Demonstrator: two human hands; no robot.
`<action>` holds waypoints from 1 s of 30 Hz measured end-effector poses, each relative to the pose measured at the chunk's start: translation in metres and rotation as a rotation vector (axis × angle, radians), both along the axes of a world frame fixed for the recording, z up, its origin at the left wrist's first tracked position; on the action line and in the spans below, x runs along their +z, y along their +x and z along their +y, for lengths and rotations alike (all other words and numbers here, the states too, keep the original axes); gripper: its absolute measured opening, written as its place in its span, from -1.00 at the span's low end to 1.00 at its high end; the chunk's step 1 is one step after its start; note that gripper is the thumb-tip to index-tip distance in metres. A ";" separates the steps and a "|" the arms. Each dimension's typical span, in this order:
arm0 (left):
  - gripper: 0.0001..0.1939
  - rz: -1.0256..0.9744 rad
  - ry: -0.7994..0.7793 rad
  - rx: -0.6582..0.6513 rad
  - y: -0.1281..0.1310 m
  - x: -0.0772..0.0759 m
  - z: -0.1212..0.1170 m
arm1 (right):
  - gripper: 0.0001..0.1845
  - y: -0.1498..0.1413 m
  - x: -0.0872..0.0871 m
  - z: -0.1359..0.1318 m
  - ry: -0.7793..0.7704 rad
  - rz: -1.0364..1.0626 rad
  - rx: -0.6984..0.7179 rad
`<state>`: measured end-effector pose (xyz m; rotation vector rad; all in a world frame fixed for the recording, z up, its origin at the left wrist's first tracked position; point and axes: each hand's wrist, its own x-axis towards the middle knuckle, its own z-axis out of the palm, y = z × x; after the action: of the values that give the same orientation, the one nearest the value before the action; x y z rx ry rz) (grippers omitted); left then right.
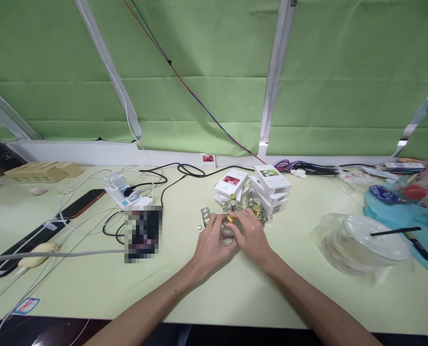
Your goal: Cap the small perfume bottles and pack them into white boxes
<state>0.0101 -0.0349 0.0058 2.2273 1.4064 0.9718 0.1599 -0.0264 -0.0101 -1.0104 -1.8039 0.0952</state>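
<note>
From my end: left hand (212, 242) and right hand (251, 235) cupped together, fingertips pinching gold-topped bottle (227, 233) on table (235, 293), before white boxes (231, 180). Handling looks midway; neighbouring bottles (257, 210) already gold-topped. Can't tell if top's seated.

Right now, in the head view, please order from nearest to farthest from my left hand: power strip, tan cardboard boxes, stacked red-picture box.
1. Stacked red-picture box: just beyond the left hand.
2. Power strip: to its left.
3. Tan cardboard boxes: far left, back.
</note>
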 end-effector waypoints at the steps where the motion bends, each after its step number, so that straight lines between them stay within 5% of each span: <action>1: -0.66 -0.003 -0.001 -0.007 0.000 -0.001 0.000 | -0.78 0.000 -0.001 0.000 0.001 0.001 -0.005; 15: -0.67 -0.056 0.032 -0.043 -0.002 -0.006 0.004 | -0.77 -0.002 0.009 -0.005 0.133 0.132 -0.119; 30: -0.72 -0.107 -0.037 -0.061 -0.004 -0.009 0.006 | -0.84 -0.003 0.008 -0.008 0.122 0.131 -0.088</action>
<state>0.0064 -0.0285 -0.0031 2.1445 1.2922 1.0204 0.1568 -0.0339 -0.0025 -0.9727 -1.6237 -0.0033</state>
